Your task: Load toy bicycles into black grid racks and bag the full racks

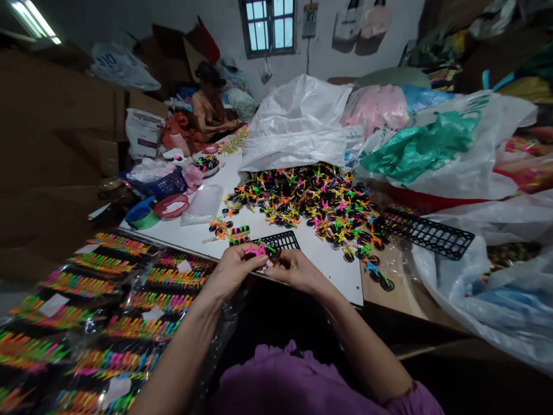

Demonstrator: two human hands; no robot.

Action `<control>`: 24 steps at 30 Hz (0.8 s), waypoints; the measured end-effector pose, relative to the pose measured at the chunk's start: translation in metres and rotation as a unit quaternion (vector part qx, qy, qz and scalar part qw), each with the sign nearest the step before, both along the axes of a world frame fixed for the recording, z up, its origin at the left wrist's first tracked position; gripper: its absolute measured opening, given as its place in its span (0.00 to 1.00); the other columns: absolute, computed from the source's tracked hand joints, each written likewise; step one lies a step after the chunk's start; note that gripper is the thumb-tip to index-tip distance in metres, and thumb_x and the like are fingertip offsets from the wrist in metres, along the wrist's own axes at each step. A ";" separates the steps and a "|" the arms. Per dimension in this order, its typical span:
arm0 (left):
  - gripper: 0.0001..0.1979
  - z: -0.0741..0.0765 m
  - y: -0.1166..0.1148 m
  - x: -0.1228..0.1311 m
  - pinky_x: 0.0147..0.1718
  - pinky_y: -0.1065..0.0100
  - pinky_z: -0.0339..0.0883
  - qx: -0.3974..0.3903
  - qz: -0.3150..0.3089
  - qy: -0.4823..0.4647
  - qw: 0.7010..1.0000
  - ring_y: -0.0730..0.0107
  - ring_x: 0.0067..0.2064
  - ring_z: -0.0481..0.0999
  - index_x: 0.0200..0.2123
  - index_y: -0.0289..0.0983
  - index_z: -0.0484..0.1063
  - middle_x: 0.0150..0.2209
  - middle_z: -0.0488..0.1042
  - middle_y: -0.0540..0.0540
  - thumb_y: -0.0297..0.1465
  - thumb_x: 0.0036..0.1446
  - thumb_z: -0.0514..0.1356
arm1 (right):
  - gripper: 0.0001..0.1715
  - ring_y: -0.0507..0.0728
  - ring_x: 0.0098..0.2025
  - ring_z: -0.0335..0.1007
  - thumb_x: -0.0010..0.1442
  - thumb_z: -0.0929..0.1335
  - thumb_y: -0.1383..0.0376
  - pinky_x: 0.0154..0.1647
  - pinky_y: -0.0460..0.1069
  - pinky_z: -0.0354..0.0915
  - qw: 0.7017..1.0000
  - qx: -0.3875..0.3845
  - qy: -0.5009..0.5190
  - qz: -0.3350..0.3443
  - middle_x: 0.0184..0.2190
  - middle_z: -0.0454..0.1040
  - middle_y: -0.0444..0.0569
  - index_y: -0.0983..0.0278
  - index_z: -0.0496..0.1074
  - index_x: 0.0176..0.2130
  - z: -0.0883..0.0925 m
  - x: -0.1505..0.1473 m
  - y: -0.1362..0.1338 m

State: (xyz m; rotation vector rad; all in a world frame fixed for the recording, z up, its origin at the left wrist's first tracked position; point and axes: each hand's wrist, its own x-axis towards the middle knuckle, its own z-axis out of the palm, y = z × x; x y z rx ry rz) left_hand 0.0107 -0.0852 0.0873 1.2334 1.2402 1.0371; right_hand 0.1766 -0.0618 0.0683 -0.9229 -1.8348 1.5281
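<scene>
Neon pink plastic marks the small spiky piece (258,251) held just above the near edge of the white tabletop (332,271), between the person's 2 hands. Its long axis runs roughly sideways across the view, tilted slightly, with a thin green arm pointing right and away from the body. The left hand (235,271) is nearer to the pink part: it is curled, with its fingers (248,259) pinching the piece from the left. The right hand (298,272) comes in from the other side, its fingertips (271,263) bunched together close against the piece. Whether they grip it or only touch it is too small to tell.

Just beyond the hands, a black plastic grid rack (279,242) lies flat on the tabletop, partly behind the pink piece. A small stack of bright striped pieces (239,235) sits to its left. Farther up the tabletop, a broad heap of neon pieces with black wheels (306,207) spreads out below a white woven sack (298,124), and a second black rack (425,233) lies to the right of the heap. Plastic-wrapped packs of colourful pieces (99,323) fill the lower left, beside the left forearm.

Stuffed bags crowd the dim room on the right. Another person (207,106) sits at the far end of the tabletop, below a barred window (268,26) in the back wall.
</scene>
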 end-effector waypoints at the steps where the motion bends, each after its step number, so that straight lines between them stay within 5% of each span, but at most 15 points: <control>1: 0.15 0.001 0.007 -0.005 0.35 0.66 0.67 0.003 0.000 0.019 1.000 0.68 0.32 0.74 0.34 0.34 0.74 0.31 0.76 0.46 0.38 0.44 0.65 | 0.12 0.46 0.21 0.49 0.49 0.68 0.60 0.21 0.42 0.48 1.000 -0.003 0.007 -0.004 0.19 0.56 0.37 0.66 0.65 0.27 0.001 -0.001 0.007; 4: 0.24 0.003 0.035 -0.033 0.40 0.64 0.66 0.076 0.093 0.106 0.987 0.66 0.38 0.73 0.42 0.35 0.71 0.37 0.75 0.44 0.39 0.41 0.66 | 0.13 0.47 0.22 0.53 0.47 0.69 0.59 0.23 0.43 0.52 0.994 0.041 0.018 -0.097 0.20 0.60 0.38 0.65 0.64 0.26 0.002 -0.006 0.034; 7: 0.22 -0.008 0.063 -0.063 0.40 0.64 0.65 0.160 0.197 0.252 0.934 0.67 0.37 0.72 0.42 0.34 0.71 0.37 0.74 0.44 0.41 0.46 0.61 | 0.12 0.49 0.26 0.60 0.50 0.68 0.58 0.28 0.44 0.58 0.981 0.077 0.007 -0.178 0.24 0.66 0.42 0.65 0.66 0.30 -0.018 -0.023 0.066; 10: 0.16 -0.029 0.081 -0.077 0.42 0.62 0.64 0.189 0.116 0.404 0.888 0.63 0.40 0.71 0.40 0.33 0.72 0.39 0.72 0.42 0.38 0.52 0.56 | 0.08 0.51 0.29 0.65 0.50 0.67 0.65 0.33 0.45 0.60 0.979 0.068 -0.100 -0.165 0.27 0.70 0.44 0.65 0.69 0.33 -0.063 -0.050 0.089; 14: 0.13 -0.056 0.096 -0.075 0.44 0.62 0.63 0.208 -0.014 0.489 0.847 0.63 0.42 0.71 0.40 0.33 0.71 0.39 0.72 0.42 0.31 0.57 0.50 | 0.08 0.52 0.35 0.68 0.54 0.64 0.67 0.38 0.45 0.61 0.972 0.064 -0.170 -0.150 0.33 0.73 0.47 0.65 0.70 0.36 -0.107 -0.080 0.104; 18: 0.13 -0.072 0.102 -0.072 0.41 0.65 0.65 0.201 -0.077 0.521 0.826 0.65 0.40 0.71 0.39 0.36 0.71 0.35 0.71 0.44 0.27 0.57 0.48 | 0.09 0.54 0.38 0.67 0.55 0.64 0.67 0.40 0.46 0.61 0.966 0.114 -0.201 -0.120 0.36 0.73 0.50 0.66 0.70 0.38 -0.118 -0.097 0.113; 24: 0.13 -0.075 0.094 -0.067 0.42 0.65 0.65 0.218 -0.002 0.492 0.843 0.65 0.42 0.72 0.46 0.36 0.67 0.40 0.73 0.44 0.30 0.58 0.53 | 0.15 0.54 0.41 0.67 0.54 0.60 0.74 0.42 0.46 0.60 0.956 0.181 -0.230 -0.029 0.39 0.71 0.50 0.65 0.67 0.41 -0.126 -0.096 0.120</control>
